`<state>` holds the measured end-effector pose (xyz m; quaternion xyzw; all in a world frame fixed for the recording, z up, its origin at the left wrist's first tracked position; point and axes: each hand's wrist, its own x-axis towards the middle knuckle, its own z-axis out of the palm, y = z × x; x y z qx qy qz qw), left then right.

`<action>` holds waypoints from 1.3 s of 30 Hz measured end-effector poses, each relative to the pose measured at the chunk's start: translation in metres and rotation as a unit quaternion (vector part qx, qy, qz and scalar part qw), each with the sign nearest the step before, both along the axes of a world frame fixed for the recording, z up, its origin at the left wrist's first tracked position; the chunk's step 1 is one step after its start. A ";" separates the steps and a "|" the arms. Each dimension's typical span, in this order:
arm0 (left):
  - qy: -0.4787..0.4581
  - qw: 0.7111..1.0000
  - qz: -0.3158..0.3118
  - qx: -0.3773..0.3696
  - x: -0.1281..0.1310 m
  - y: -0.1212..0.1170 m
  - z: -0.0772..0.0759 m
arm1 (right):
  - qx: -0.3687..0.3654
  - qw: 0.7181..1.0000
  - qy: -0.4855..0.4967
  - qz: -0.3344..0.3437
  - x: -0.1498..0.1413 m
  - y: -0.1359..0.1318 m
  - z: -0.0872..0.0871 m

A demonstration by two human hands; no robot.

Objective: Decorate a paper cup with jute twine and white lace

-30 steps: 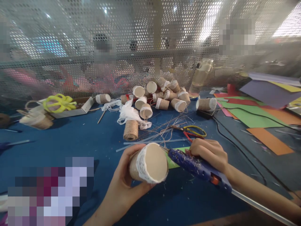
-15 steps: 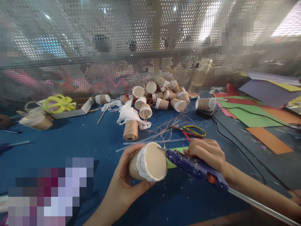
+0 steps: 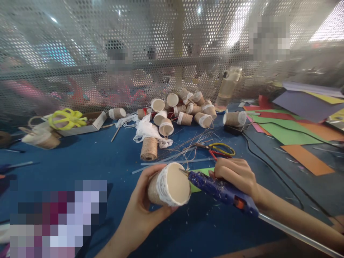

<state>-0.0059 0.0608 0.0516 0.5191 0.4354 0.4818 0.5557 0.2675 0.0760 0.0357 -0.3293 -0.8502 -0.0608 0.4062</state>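
My left hand (image 3: 142,200) is wrapped round a twine-covered paper cup (image 3: 178,183) with a white lace band at its rim. The cup lies tilted, its open mouth facing right and toward me. In my right hand (image 3: 238,175) is a blue glue gun (image 3: 215,188), a long clear glue stick (image 3: 292,231) running out of its back end. The gun's metal nozzle reaches over the cup's rim, in front of the mouth; whether it touches the inside I cannot tell. Just behind the gun lies a piece of green paper (image 3: 197,182).
Beyond my hands stand a twine spool (image 3: 149,148), white lace (image 3: 143,129) and a pile of twine-wrapped cups (image 3: 185,119). Scissors (image 3: 221,148) lie near my right hand. A water bottle (image 3: 228,87), black cable (image 3: 258,157) and coloured paper (image 3: 290,130) are at right; yellow ribbon (image 3: 67,118) is left.
The glue gun has shifted very slightly left, its nozzle a little further across the cup's mouth. The cup and my left hand hold almost the same place.
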 end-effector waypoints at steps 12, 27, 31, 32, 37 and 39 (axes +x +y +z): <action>0.023 1.000 0.003 0.005 0.001 0.000 0.002 | -0.008 1.000 -0.005 -0.002 -0.001 0.002 0.004; 0.013 1.000 0.006 0.005 0.002 0.000 0.003 | -0.015 1.000 0.003 0.003 0.000 0.004 0.004; 0.006 1.000 0.005 -0.001 0.001 0.001 0.003 | -0.010 1.000 0.006 0.009 0.001 0.005 0.002; 0.003 1.000 0.005 -0.002 0.001 0.002 0.003 | -0.012 1.000 0.010 0.008 0.001 0.005 0.002; -0.008 1.000 0.003 -0.015 0.004 0.002 0.006 | -0.041 0.998 0.027 0.026 0.000 0.006 0.002; -0.033 0.998 0.004 -0.049 0.003 0.003 0.008 | -0.045 0.996 0.059 0.046 -0.001 0.006 0.003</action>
